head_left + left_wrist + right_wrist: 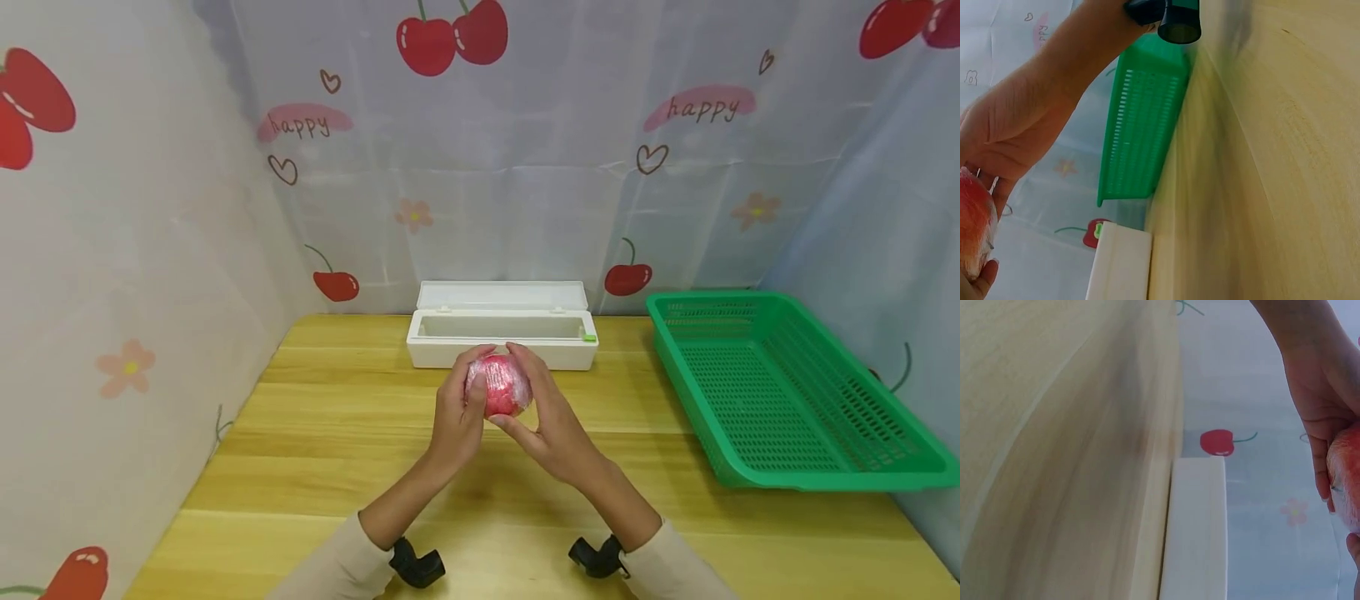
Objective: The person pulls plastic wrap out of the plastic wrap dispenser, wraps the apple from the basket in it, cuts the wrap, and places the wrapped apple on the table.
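Note:
A red apple wrapped in shiny, wrinkled clear film is held up above the wooden table between both hands. My left hand grips its left side, thumb across the near face and fingers over the top. On the other side my right hand holds it, fingers over the upper right and thumb beneath. The left wrist view catches the apple at its edge, with the right hand behind. In the right wrist view the apple is partly cut off, beside the left hand.
Behind the hands stands a long white box with its lid raised and a small green piece at its right end. A green plastic basket stands at the right of the table. Printed curtains enclose the table.

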Action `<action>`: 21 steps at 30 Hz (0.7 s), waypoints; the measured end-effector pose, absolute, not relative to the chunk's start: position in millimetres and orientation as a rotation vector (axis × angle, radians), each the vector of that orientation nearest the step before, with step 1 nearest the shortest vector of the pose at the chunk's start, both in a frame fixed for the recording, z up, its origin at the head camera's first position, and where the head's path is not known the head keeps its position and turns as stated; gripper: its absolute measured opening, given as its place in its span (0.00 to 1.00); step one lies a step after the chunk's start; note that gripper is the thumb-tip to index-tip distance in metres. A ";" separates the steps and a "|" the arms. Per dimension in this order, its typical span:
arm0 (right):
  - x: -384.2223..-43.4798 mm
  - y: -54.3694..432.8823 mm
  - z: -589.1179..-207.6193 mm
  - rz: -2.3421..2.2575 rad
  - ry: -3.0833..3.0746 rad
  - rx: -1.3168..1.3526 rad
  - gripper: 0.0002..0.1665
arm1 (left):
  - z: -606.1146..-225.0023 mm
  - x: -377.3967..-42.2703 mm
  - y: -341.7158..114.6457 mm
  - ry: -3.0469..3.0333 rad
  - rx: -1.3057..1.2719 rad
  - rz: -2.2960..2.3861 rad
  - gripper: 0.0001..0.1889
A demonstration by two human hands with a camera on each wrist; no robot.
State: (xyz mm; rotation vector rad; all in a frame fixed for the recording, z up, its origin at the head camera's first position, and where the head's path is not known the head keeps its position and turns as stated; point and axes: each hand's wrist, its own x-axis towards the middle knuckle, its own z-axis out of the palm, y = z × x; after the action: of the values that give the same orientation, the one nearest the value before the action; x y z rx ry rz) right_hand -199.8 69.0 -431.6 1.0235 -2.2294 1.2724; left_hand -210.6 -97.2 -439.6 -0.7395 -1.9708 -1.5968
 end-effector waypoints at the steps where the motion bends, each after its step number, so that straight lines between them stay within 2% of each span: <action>1: -200.2 68.7 -431.6 1.262 -2.216 1.024 0.54 | -438.8 -210.7 -97.6 -1.969 -0.736 -1.604 0.19; 5: -199.8 68.1 -432.5 1.233 -2.197 1.023 0.51 | -437.5 -211.3 -98.5 -1.990 -0.793 -1.552 0.21; 11: -197.2 68.2 -433.3 1.208 -2.204 1.034 0.45 | -437.6 -210.8 -98.3 -2.015 -0.848 -1.463 0.31; 16: -194.9 67.9 -433.2 1.096 -2.223 1.023 0.40 | -439.5 -208.0 -97.4 -2.041 -0.824 -1.444 0.29; 21: -195.5 68.0 -433.9 1.016 -2.230 1.022 0.40 | -439.5 -205.8 -97.6 -2.077 -0.799 -1.393 0.27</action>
State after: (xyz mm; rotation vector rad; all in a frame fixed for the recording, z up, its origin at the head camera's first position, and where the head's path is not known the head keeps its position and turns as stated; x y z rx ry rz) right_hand -195.5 68.0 -433.9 1.0217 -2.2298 1.0162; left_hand -205.8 -97.6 -439.5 -0.7991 -2.0770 -1.3926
